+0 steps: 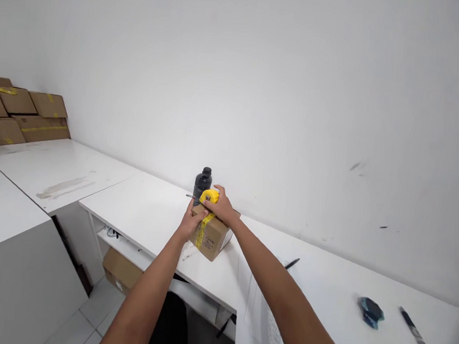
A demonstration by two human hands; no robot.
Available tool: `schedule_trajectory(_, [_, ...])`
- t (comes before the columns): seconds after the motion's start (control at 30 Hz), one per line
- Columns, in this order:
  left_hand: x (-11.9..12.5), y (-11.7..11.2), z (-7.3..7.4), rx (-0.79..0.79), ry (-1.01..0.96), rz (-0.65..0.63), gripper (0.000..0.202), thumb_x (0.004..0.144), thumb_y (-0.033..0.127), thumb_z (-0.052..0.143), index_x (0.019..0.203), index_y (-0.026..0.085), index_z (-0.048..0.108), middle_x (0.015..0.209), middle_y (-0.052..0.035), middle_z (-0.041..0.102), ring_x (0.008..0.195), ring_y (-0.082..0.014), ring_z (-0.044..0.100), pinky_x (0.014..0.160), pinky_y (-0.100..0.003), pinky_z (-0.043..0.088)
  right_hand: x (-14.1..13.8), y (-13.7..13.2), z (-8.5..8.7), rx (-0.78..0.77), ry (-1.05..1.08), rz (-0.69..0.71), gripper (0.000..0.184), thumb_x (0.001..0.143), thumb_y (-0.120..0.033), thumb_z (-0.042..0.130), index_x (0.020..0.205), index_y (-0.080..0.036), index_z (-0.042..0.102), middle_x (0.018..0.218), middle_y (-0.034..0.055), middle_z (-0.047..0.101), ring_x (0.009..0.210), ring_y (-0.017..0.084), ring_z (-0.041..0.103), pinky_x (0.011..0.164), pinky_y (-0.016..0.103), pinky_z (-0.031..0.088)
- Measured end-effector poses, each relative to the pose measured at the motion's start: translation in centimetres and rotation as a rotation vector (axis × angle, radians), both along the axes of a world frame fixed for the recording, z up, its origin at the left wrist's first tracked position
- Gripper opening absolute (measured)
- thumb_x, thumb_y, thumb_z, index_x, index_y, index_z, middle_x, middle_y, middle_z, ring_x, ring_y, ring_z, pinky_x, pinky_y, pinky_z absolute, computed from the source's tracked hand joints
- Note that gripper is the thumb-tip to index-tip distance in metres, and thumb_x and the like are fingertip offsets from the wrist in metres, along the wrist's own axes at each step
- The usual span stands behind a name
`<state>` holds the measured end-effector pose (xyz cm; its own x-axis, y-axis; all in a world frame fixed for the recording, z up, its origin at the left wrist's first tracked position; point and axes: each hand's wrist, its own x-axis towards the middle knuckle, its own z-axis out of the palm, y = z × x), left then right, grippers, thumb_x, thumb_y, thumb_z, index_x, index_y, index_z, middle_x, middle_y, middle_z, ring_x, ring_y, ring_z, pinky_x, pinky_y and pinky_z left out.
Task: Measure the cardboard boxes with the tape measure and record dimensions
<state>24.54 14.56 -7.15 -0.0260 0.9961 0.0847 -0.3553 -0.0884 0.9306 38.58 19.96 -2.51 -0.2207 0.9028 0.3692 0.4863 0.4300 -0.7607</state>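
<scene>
A small cardboard box (214, 239) with yellow tape and handwriting on its side stands on the white table. My left hand (191, 222) grips its left edge, the thumb lying over the top and the other fingers mostly hidden. In my right hand (224, 209) is a yellow tape measure (210, 195), held just above the top of the box. The tape measure's hook end or loop sticks out to the left near the bottle. Directly behind the box stands a dark bottle (203, 180) with a black cap, its lower part hidden.
Sheets of paper (255, 313) lie under my right forearm, with a dark pen (292, 263) by them. Farther right are a dark blue object (370, 312) and a black marker-like stick (419, 338). Taped cartons (43, 123) are stacked far left; another carton (120, 269) sits below the table.
</scene>
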Motion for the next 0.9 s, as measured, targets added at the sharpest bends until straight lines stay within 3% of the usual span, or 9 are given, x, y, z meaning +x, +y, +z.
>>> schedule_trajectory(0.13, [0.1, 0.6, -0.6, 0.038, 0.006, 0.033, 0.095, 0.069, 0.034, 0.08, 0.15, 0.028, 0.029, 0.121, -0.0081, 0.065, 0.098, -0.0199, 0.066, 0.088, -0.033, 0.052, 0.2, -0.2, -0.3, 0.017, 0.022, -0.022, 0.072, 0.073, -0.044, 0.067, 0.134, -0.024, 0.035, 0.096, 0.0022, 0.063, 0.081, 0.021, 0.061, 0.078, 0.038, 0.049])
schedule_trajectory(0.3, [0.9, 0.8, -1.3, 0.111, 0.07, 0.198, 0.061, 0.07, 0.037, 0.077, 0.125, 0.02, 0.056, 0.11, -0.0085, 0.066, 0.096, -0.0196, 0.064, 0.085, -0.031, 0.051, 0.3, -0.3, -0.4, 0.177, 0.034, -0.014, 0.055, 0.077, -0.045, 0.063, 0.125, -0.024, 0.047, 0.112, 0.004, 0.061, 0.097, 0.022, 0.059, 0.088, 0.039, 0.047])
schedule_trajectory(0.4, [1.1, 0.7, -1.5, 0.132, 0.106, 0.236, 0.056, 0.071, 0.038, 0.076, 0.118, 0.019, 0.054, 0.109, -0.0087, 0.065, 0.096, -0.0186, 0.064, 0.083, -0.03, 0.051, 0.1, -0.6, -0.2, 0.241, -0.055, 0.002, 0.053, 0.083, -0.04, 0.057, 0.133, -0.026, 0.046, 0.125, 0.0056, 0.057, 0.107, 0.023, 0.056, 0.093, 0.037, 0.044])
schedule_trajectory(0.47, [0.8, 0.8, -1.5, 0.105, 0.112, 0.236, 0.063, 0.07, 0.038, 0.077, 0.123, 0.02, 0.048, 0.114, -0.0095, 0.063, 0.096, -0.0176, 0.064, 0.081, -0.028, 0.051, -0.1, -1.0, -0.1, 0.257, -0.164, -0.013, 0.056, 0.087, -0.038, 0.053, 0.141, -0.028, 0.041, 0.123, 0.0069, 0.057, 0.101, 0.023, 0.059, 0.088, 0.036, 0.046])
schedule_trajectory(0.57, [-0.1, 1.0, -1.0, 0.026, 0.158, 0.145, 0.074, 0.068, 0.039, 0.079, 0.13, 0.023, 0.042, 0.116, -0.0091, 0.063, 0.092, -0.017, 0.065, 0.078, -0.028, 0.052, -0.4, -1.5, 0.2, 0.282, -0.317, -0.072, 0.057, 0.091, -0.037, 0.048, 0.146, -0.03, 0.036, 0.117, 0.0084, 0.056, 0.082, 0.021, 0.06, 0.075, 0.034, 0.046])
schedule_trajectory(0.7, [-1.5, 1.2, -0.1, -0.035, 0.281, -0.072, 0.065, 0.068, 0.043, 0.078, 0.124, 0.024, 0.053, 0.103, -0.0052, 0.069, 0.083, -0.0173, 0.067, 0.073, -0.027, 0.052, -0.9, -1.7, 0.2, 0.308, -0.425, -0.124, 0.053, 0.091, -0.038, 0.048, 0.143, -0.03, 0.041, 0.116, 0.0088, 0.053, 0.071, 0.018, 0.057, 0.066, 0.031, 0.044])
schedule_trajectory(0.9, [-1.5, 1.3, -0.1, -0.033, 0.277, -0.025, 0.052, 0.066, 0.045, 0.079, 0.109, 0.022, 0.063, 0.095, -0.0038, 0.071, 0.08, -0.0176, 0.067, 0.069, -0.027, 0.052, -0.9, -1.5, 0.3, 0.259, -0.373, -0.052, 0.049, 0.091, -0.037, 0.048, 0.139, -0.029, 0.044, 0.11, 0.0072, 0.05, 0.071, 0.017, 0.057, 0.069, 0.03, 0.046])
